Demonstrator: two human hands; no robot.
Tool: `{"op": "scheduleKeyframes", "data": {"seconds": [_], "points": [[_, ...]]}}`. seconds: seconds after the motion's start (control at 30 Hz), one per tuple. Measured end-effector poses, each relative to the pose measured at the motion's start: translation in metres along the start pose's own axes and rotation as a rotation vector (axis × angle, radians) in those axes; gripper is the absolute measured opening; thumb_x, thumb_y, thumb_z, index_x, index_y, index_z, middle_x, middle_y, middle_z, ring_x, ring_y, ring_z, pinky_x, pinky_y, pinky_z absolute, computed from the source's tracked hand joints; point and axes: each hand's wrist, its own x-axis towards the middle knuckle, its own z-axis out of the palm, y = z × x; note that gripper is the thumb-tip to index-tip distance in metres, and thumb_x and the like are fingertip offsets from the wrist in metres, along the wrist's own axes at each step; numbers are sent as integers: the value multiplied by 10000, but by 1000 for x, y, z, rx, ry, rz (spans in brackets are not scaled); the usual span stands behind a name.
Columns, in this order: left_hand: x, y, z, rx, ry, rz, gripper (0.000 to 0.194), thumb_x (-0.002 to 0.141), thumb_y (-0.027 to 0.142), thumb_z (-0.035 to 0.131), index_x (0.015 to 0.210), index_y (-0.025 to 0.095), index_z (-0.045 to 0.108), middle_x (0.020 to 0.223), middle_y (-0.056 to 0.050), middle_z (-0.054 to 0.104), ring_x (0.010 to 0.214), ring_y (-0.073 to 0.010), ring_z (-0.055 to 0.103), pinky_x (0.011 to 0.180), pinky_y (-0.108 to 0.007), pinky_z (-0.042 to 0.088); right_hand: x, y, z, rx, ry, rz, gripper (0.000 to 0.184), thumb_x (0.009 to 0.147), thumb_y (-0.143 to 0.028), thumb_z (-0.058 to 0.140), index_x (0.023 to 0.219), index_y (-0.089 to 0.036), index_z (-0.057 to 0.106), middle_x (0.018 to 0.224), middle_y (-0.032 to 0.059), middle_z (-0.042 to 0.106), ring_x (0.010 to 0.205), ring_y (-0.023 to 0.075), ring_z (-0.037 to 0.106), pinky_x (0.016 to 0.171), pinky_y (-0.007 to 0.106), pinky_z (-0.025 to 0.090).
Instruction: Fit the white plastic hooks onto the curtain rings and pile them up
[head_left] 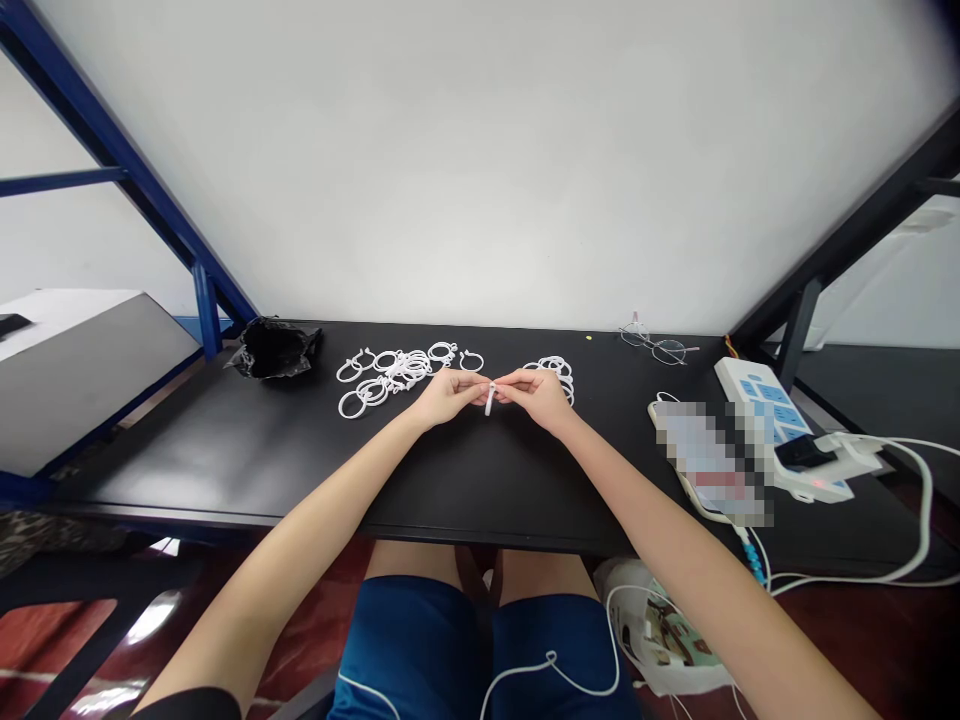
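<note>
Both of my hands meet over the middle of the black table (225, 460). My left hand (448, 396) and my right hand (536, 394) each pinch one side of a small white plastic ring (490, 398), seen edge-on between the fingertips. Behind my left hand lies a loose heap of white rings (390, 375) spread flat on the table. A smaller stack of white rings (559, 372) sits just behind my right hand.
A crumpled black bag (276, 346) lies at the back left. Glasses (654, 343) rest at the back right. A phone (705, 462), a white power strip (776, 425) with plugs and white cables (919, 500) crowd the right side. Blue and black frame posts flank the table.
</note>
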Motion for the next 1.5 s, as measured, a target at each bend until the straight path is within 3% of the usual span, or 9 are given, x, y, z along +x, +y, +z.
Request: {"op": "scheduleKeyframes", "data": {"seconds": [1.5], "points": [[0, 6, 2, 5, 55, -23, 385, 755, 430, 707, 936, 91, 713, 806, -85, 730, 764, -177, 688, 795, -327, 559, 0, 3, 4, -41, 17, 3, 280, 638, -396, 787, 787, -167, 729, 738, 55, 719, 721, 213, 698, 656, 346, 609]]}}
